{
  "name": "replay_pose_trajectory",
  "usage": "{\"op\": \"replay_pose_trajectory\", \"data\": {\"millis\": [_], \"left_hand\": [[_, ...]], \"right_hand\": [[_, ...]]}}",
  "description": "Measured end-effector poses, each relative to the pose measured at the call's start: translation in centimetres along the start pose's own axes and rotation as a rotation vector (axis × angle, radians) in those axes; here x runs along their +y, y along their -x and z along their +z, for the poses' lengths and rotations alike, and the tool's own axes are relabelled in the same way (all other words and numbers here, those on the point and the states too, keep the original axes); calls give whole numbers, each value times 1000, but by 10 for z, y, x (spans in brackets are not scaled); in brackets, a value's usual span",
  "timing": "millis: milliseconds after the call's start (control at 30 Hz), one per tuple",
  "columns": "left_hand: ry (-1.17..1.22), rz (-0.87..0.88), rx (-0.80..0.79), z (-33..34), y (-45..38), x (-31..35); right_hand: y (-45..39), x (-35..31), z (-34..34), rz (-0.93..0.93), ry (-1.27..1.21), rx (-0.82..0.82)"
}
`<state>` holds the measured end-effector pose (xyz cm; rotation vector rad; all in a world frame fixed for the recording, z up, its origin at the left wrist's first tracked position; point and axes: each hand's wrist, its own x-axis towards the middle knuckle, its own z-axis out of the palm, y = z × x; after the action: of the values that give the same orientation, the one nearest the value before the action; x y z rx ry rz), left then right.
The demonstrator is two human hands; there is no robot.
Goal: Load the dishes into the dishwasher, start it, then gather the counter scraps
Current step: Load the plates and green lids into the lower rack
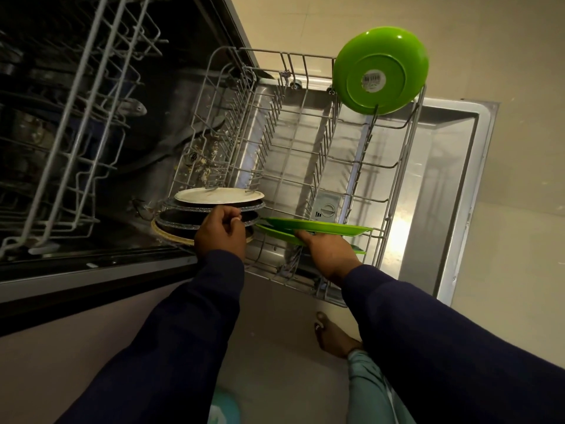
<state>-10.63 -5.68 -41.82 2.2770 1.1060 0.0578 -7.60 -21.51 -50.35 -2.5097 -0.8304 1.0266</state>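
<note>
Still loading: my left hand point(220, 232) curls its fingers round the dark speckled plates' point(211, 217) rim at frame centre; my right hand point(328, 252) holds flat green plastic plates point(318, 229) over the grey wire lower rack point(305, 166). Next, I'd slot them upright between tines.

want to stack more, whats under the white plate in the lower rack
Under the white plate sit two dark speckled-rim plates and a tan-rimmed one at the bottom. The left hand covers their right edges.
</note>
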Motion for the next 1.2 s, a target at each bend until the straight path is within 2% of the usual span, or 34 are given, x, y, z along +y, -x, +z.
{"op": "replay_pose_trajectory", "data": {"millis": [167,367,733,1200], "left_hand": [[9,-19,6,-3,0,3],[19,10,0,-10,0,12],[34,42,-8,-3,3,14],[11,-13,-16,0,0,4]], "right_hand": [[18,6,-7,-84,-4,99],[41,18,-9,-154,36,66],[10,6,-9,-41,89,61],[5,10,11,17,117,90]]}}
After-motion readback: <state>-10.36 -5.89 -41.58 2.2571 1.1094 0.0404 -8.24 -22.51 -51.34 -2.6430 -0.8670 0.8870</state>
